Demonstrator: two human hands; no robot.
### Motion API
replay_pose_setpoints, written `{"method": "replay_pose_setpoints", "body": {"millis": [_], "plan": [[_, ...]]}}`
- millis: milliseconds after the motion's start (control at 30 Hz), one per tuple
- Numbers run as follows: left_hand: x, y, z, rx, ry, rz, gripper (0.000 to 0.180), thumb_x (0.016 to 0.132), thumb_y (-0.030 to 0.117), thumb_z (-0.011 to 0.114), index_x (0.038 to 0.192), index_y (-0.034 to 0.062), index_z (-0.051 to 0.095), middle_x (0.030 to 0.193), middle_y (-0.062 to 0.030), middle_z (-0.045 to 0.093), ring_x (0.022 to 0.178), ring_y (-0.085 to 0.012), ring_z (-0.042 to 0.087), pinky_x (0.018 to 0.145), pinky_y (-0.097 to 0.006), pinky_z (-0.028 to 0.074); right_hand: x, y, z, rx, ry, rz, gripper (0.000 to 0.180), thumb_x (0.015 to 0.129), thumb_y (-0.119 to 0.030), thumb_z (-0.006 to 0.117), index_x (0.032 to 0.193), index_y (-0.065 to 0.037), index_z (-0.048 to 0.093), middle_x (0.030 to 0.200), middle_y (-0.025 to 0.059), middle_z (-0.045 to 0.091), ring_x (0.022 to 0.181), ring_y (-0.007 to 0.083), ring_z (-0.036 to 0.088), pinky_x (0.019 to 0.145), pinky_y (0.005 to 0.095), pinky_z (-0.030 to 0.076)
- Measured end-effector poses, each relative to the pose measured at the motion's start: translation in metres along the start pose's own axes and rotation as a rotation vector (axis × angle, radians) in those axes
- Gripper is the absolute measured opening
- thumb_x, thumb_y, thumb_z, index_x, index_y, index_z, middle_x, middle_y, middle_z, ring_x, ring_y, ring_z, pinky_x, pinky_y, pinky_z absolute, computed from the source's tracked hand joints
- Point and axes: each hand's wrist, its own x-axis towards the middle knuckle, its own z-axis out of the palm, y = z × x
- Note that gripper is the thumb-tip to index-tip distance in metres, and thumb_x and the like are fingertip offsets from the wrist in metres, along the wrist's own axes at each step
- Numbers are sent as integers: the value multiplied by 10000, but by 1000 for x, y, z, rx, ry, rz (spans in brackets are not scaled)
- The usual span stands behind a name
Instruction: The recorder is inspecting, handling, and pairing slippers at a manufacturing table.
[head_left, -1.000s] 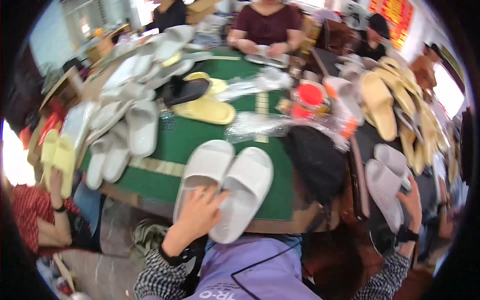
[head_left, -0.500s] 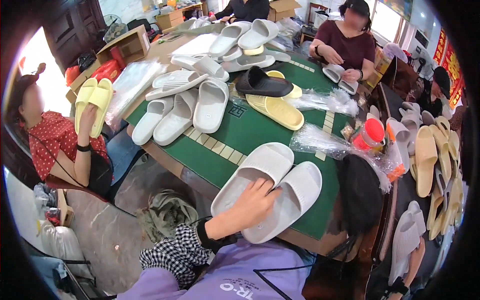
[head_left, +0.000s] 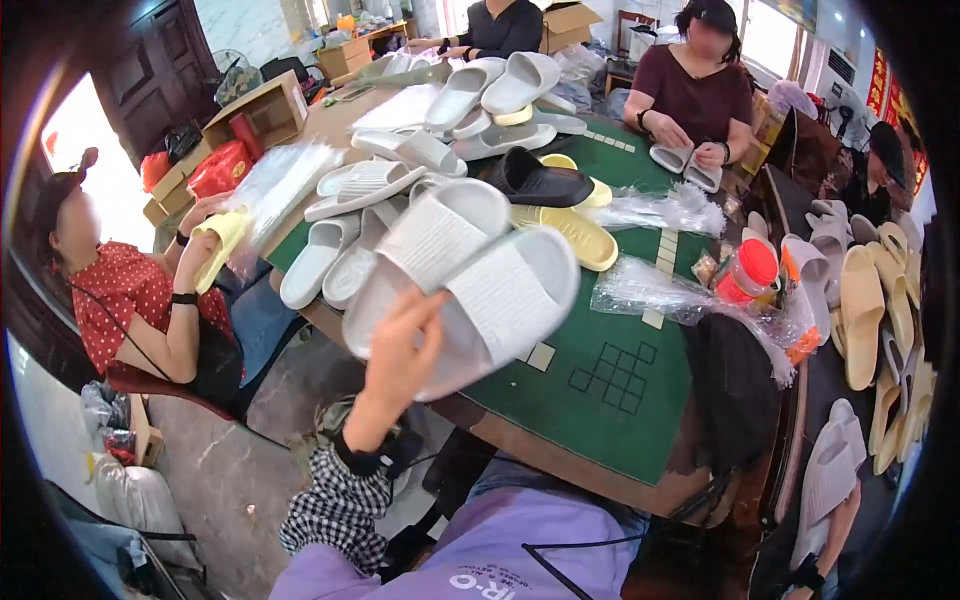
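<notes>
My left hand grips a pair of light grey slide slippers by their inner edges, with fingers closed where the two meet. The pair is tilted and raised over the near edge of the green-topped table. At the lower right my right hand lies along the outer side of another pair of grey slippers, toes up. Its fingers are mostly hidden, but it looks closed on that pair. Behind the lifted slippers, a heap of grey slides sits on the table, beside a black slipper and yellow slippers.
Clear plastic bags and a red-lidded jar lie to the right. Beige slippers crowd a dark surface there. A co-worker on the left holds a yellow slipper; one across handles grey slippers. A black cloth-like item covers the near corner.
My left hand has lifted the grey pair off the table and carried it left toward the heap. The left co-worker has lowered and turned the yellow slippers. My right hand stays by its pair.
</notes>
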Motion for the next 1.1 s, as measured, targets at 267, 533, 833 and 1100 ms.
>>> {"method": "replay_pose_setpoints", "body": {"millis": [267, 533, 833, 1100], "plan": [[58, -111, -22, 161, 145, -157, 317, 904, 61, 601, 1186, -83, 625, 1170, -196, 591, 963, -305, 638, 866, -351, 502, -8, -12, 3, -98, 46, 11, 471, 907, -51, 532, 1363, 62, 499, 1332, 165, 577, 1216, 245, 543, 1041, 332, 406], [92, -172, -9, 153, 38, -195, 418, 855, 31, 569, 1250, -109, 561, 1287, -257, 514, 1224, -397, 495, 1030, -407, 411, -17, -70, 14, -33, -212, -36, 508, 909, -76, 550, 1392, 65, 477, 1372, 173, 555, 1244, 242, 531, 1064, 336, 388], [55, -140, -3, 87, 267, -144, 361, 875, 8, 544, 1231, -31, 591, 1419, -209, 431, 1270, -354, 481, 1006, -389, 437, -56, -106, 59, -179, 340, -175, 490, 899, -113, 598, 1351, 51, 505, 1354, 220, 537, 1313, 308, 483, 1060, 388, 416], [15, -60, 9, 95, 249, -110, 318, 884, -32, 558, 1196, 12, 603, 1412, -166, 452, 1238, -306, 502, 975, -383, 457, -116, -333, 194, 143, -81, -249, 237, 904, -122, 531, 1036, 40, 643, 937, 42, 626, 892, 122, 616, 735, 261, 483]]}}
